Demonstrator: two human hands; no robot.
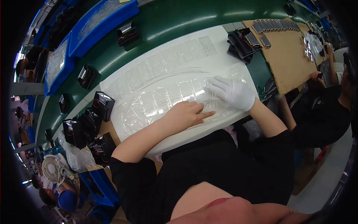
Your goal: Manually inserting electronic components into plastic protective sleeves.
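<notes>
My bare left hand [184, 114] rests on a large sheet of clear plastic film [138, 112], its fingers apart, some bent and one reaching out to the right. Beside it to the right, my right hand [232, 94], in a white glove, lies with fingers stretched over the same film's right part. Several clear rectangular pieces stand in a row under or within the shiny film; which of the two I cannot tell. Behind the hands, another row of clear flat pieces [171, 58] lies on the white board [220, 39], with thin curved lines between the rows.
Black device housings with wires [102, 104] stand stacked to the left, others [244, 43] at the back right. Blue trays [100, 28] of clear pieces sit on the green bench [179, 22]. Cardboard [287, 56] carries grey parts; a person in black works at right.
</notes>
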